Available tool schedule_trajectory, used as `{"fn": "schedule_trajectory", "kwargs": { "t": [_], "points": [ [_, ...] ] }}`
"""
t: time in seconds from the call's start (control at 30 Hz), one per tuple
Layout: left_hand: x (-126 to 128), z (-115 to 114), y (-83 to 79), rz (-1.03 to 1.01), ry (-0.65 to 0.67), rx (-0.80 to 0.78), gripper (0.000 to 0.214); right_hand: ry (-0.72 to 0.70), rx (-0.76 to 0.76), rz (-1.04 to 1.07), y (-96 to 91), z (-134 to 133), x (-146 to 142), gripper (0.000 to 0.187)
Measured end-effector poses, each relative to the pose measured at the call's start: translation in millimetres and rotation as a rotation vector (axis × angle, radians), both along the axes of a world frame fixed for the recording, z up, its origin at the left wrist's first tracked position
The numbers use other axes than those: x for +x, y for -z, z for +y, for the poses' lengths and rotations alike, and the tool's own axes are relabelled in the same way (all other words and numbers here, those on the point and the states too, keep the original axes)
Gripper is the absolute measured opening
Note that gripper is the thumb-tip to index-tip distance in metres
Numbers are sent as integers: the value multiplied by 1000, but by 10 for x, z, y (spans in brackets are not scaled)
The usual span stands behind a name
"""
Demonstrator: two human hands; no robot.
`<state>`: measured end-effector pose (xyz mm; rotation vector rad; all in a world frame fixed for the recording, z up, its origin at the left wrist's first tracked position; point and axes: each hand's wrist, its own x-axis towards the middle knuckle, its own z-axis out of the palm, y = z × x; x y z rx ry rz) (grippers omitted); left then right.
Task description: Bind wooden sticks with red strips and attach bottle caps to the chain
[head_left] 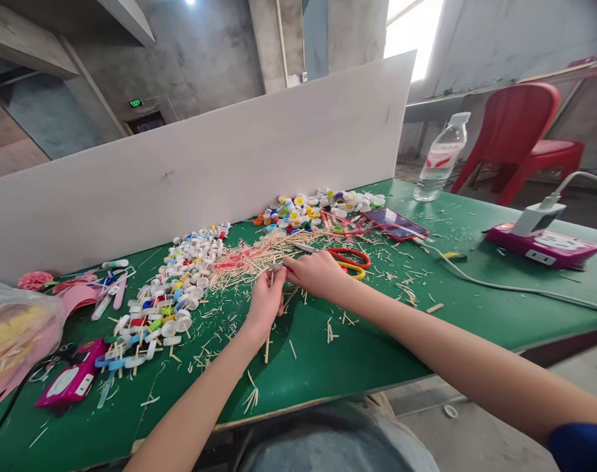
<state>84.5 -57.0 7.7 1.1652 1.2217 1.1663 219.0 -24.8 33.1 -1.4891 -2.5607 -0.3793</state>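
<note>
Green table (327,354), centre frame: we find the left hand (265,305) and right hand (316,274) closed narrowly on a small stick (272,278).

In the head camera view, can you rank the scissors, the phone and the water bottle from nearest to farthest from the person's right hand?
From the right hand:
1. Red-handled scissors, just beyond the hand on the green table.
2. Phone in a red case, farther right.
3. Plastic water bottle, farthest, at the table's far edge.
</note>
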Motion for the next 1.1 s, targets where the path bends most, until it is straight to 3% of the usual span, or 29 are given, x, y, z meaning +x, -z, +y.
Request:
{"fn": "schedule_trajectory", "kwargs": {
  "t": [0.23, 0.53, 0.67, 0.83, 0.93, 1.1],
  "points": [
    [2, 25, 4, 14, -31, 20, 44, 182, 57, 7, 15, -96, -191, 26],
    [3, 58, 19, 44, -44, -24, 46, 226, 41, -6, 37, -126, -244, 30],
    [-8, 55, 7, 26, -50, -43, 46, 248, 32, -8, 6, -82, -181, 32],
    [-41, 21, -41, -84, -47, -68, 48, 359, 25, 16, -94, 43, 31, 47],
    [-38, 2, -73, -139, 3, -97, 49, 299, 54, 68, -113, 68, 71, 53],
    [-17, -10, -108, -169, 28, -100, 52, 45, 46, 89, -38, 67, 17, 50]
  ]
}}
